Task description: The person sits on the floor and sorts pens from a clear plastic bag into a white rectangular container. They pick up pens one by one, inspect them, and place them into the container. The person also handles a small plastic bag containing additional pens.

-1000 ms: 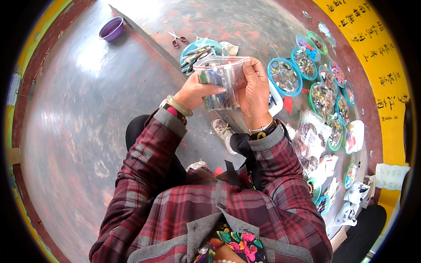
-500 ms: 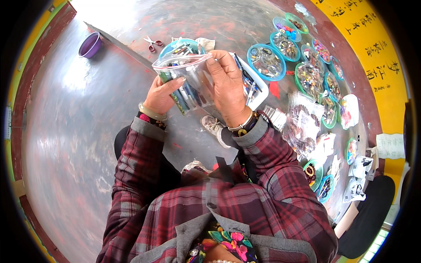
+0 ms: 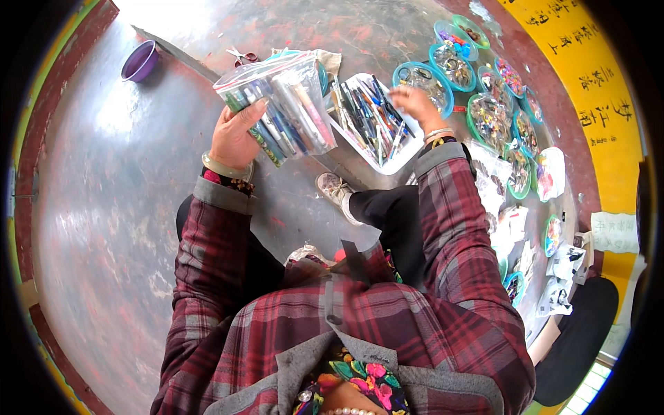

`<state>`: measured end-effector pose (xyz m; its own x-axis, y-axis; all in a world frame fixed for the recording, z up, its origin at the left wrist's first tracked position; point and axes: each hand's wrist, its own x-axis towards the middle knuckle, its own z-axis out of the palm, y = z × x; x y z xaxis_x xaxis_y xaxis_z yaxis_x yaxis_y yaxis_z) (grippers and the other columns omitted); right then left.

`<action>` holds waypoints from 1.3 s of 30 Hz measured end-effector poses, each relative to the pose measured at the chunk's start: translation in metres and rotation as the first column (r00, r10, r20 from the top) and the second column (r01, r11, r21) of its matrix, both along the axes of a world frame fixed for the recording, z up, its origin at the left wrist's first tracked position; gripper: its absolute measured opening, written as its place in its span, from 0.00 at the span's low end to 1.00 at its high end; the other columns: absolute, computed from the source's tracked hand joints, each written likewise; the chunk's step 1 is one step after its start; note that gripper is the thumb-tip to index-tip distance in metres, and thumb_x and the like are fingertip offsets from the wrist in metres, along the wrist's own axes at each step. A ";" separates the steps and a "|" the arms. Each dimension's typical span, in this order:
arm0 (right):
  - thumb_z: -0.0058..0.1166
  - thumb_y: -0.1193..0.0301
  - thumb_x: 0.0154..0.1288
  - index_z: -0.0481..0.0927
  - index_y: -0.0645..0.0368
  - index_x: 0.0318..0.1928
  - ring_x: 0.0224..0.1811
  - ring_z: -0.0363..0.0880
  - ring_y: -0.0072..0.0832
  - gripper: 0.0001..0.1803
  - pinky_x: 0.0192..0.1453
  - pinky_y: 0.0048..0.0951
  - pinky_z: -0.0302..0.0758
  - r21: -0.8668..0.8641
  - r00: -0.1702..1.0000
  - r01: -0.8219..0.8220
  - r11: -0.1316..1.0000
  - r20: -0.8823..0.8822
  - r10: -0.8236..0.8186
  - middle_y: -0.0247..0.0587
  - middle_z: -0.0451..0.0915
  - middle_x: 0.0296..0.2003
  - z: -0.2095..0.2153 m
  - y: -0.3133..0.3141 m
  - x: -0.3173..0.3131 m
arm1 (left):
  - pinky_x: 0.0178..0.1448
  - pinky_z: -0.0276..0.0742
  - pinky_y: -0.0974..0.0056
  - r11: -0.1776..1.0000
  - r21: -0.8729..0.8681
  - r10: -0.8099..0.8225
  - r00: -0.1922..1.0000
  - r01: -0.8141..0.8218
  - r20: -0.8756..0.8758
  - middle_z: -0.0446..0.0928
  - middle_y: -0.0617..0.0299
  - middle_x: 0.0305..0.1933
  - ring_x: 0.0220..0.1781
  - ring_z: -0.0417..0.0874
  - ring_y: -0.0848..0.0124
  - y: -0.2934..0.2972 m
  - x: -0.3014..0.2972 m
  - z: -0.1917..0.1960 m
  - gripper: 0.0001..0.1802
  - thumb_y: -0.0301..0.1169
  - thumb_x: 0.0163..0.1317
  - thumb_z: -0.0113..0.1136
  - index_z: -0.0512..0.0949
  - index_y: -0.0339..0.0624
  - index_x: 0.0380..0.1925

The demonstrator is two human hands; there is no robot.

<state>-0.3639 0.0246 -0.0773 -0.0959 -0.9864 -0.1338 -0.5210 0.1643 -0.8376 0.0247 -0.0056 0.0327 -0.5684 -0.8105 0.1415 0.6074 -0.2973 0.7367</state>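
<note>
My left hand (image 3: 235,138) is closed on the lower left side of a clear zip bag (image 3: 296,104), its thumb lying across the front. Inside the bag several pens stand side by side, in green, white, blue and pink. My right hand (image 3: 417,107) is apart from the bag, over the right edge of a white tray (image 3: 382,168). Its fingers are loosely bent, a little blurred, with nothing visible in them. Many loose pens (image 3: 370,114) fill the tray below. Behind the bag, a teal basket (image 3: 322,76) is mostly hidden.
Scissors (image 3: 242,58) lie beyond the bag, and a purple basin (image 3: 140,61) stands at the far left. Round baskets of small goods (image 3: 453,69) crowd the right side. White plastic bags (image 3: 567,261) lie farther right. My shoe (image 3: 335,189) rests below the tray.
My right hand has let go of the zip bag's top and moved right over the white tray. The bag has shifted slightly left in my left hand, uncovering the tray's pens.
</note>
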 end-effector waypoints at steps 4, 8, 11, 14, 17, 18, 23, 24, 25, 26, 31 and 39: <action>0.51 0.66 0.59 0.80 0.53 0.45 0.38 0.78 0.24 0.14 0.34 0.24 0.74 0.647 0.969 0.019 0.762 -0.199 0.145 0.33 0.79 0.39 -0.039 0.007 0.008 | 0.54 0.72 0.62 1.000 0.021 0.002 0.999 -0.003 0.050 0.75 0.58 0.50 0.50 0.76 0.67 -0.004 0.010 -0.008 0.19 0.25 0.60 0.53 0.70 0.34 0.52; 0.54 0.62 0.54 0.80 0.57 0.45 0.45 0.78 0.39 0.19 0.45 0.35 0.74 0.729 0.773 -0.153 0.667 -0.332 0.540 0.45 0.80 0.43 -0.096 0.016 -0.003 | 0.55 0.71 0.62 0.999 0.038 -0.040 0.998 0.038 0.052 0.74 0.60 0.51 0.52 0.75 0.68 -0.004 0.000 -0.009 0.20 0.25 0.59 0.55 0.70 0.35 0.53; 0.55 0.61 0.52 0.81 0.61 0.44 0.50 0.77 0.45 0.21 0.53 0.40 0.71 0.788 0.679 -0.160 0.595 -0.349 0.646 0.51 0.78 0.47 -0.101 0.007 0.026 | 0.55 0.71 0.62 0.999 0.031 -0.010 0.996 0.007 0.093 0.74 0.60 0.51 0.51 0.75 0.69 -0.003 0.008 -0.013 0.20 0.25 0.60 0.54 0.70 0.35 0.53; 0.51 0.65 0.55 0.81 0.61 0.43 0.51 0.76 0.44 0.18 0.54 0.40 0.71 0.762 0.574 -0.133 0.634 -0.462 0.676 0.52 0.78 0.47 -0.135 -0.007 0.035 | 0.55 0.71 0.63 0.999 0.043 -0.012 0.992 0.007 0.123 0.75 0.61 0.51 0.51 0.75 0.69 -0.004 0.016 -0.011 0.19 0.25 0.60 0.54 0.70 0.35 0.53; 0.49 0.66 0.54 0.82 0.61 0.39 0.48 0.77 0.47 0.16 0.52 0.40 0.72 0.564 0.635 0.071 0.822 -0.661 0.399 0.55 0.78 0.43 -0.203 0.000 -0.045 | 0.54 0.71 0.64 0.996 0.022 -0.089 0.993 0.087 0.072 0.75 0.61 0.50 0.50 0.76 0.70 -0.007 -0.007 -0.007 0.19 0.25 0.60 0.54 0.71 0.36 0.52; 0.48 0.66 0.54 0.83 0.61 0.38 0.47 0.77 0.48 0.16 0.51 0.40 0.73 0.483 0.637 0.124 0.867 -0.708 0.303 0.56 0.78 0.42 -0.208 -0.001 -0.062 | 0.53 0.72 0.64 0.995 0.031 -0.101 0.993 0.099 0.065 0.76 0.62 0.48 0.48 0.77 0.71 -0.007 -0.011 -0.007 0.18 0.25 0.60 0.54 0.71 0.36 0.51; 0.47 0.66 0.54 0.82 0.63 0.35 0.47 0.76 0.50 0.16 0.51 0.41 0.72 0.519 0.778 0.073 0.852 -0.564 0.276 0.58 0.78 0.40 -0.157 -0.030 0.025 | 0.51 0.74 0.64 0.998 0.061 -0.016 0.982 0.004 0.189 0.76 0.63 0.47 0.46 0.77 0.72 -0.001 0.025 -0.007 0.17 0.25 0.59 0.56 0.72 0.38 0.50; 0.47 0.67 0.54 0.82 0.64 0.35 0.47 0.76 0.50 0.15 0.51 0.41 0.72 0.517 0.731 0.044 0.855 -0.600 0.325 0.59 0.78 0.40 -0.148 -0.023 0.003 | 0.51 0.74 0.64 0.997 0.061 -0.048 0.986 0.038 0.160 0.76 0.63 0.47 0.46 0.77 0.72 -0.003 0.016 -0.005 0.17 0.25 0.59 0.57 0.72 0.38 0.50; 0.46 0.67 0.55 0.82 0.64 0.35 0.48 0.76 0.50 0.15 0.51 0.41 0.72 0.524 0.682 -0.002 0.852 -0.622 0.384 0.59 0.78 0.40 -0.139 -0.019 -0.008 | 0.51 0.74 0.64 0.996 0.066 -0.068 0.987 0.059 0.144 0.76 0.63 0.47 0.47 0.77 0.72 -0.003 0.011 -0.006 0.17 0.25 0.59 0.57 0.72 0.38 0.50; 0.45 0.68 0.56 0.82 0.64 0.36 0.48 0.76 0.50 0.15 0.51 0.41 0.72 0.522 0.806 0.087 0.848 -0.537 0.248 0.60 0.77 0.41 -0.132 -0.012 -0.016 | 0.51 0.74 0.64 0.995 0.060 -0.087 0.989 0.080 0.120 0.76 0.63 0.47 0.46 0.77 0.72 -0.005 0.006 -0.006 0.18 0.25 0.59 0.57 0.72 0.38 0.51; 0.48 0.72 0.57 0.80 0.64 0.35 0.41 0.79 0.51 0.11 0.45 0.43 0.75 0.300 0.738 0.102 0.948 -0.662 0.130 0.59 0.79 0.35 -0.093 0.011 0.016 | 0.50 0.74 0.66 0.995 0.060 -0.087 0.985 0.078 0.151 0.77 0.64 0.46 0.45 0.77 0.74 -0.005 0.008 -0.009 0.17 0.25 0.59 0.57 0.73 0.39 0.50; 0.52 0.69 0.56 0.80 0.58 0.34 0.34 0.79 0.51 0.08 0.40 0.46 0.75 -0.089 0.622 0.115 0.989 -0.770 -0.141 0.56 0.79 0.30 -0.047 0.001 0.027 | 0.49 0.74 0.67 0.992 0.078 -0.106 0.981 0.095 0.160 0.77 0.66 0.45 0.43 0.78 0.76 -0.006 0.006 -0.013 0.16 0.26 0.60 0.57 0.74 0.40 0.49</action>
<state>-0.3372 0.0260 -0.1242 -0.2763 -0.9580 0.0772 -0.9540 0.2636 -0.1428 0.0310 -0.0119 0.0194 -0.6581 -0.7528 -0.0145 0.4453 -0.4047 0.7987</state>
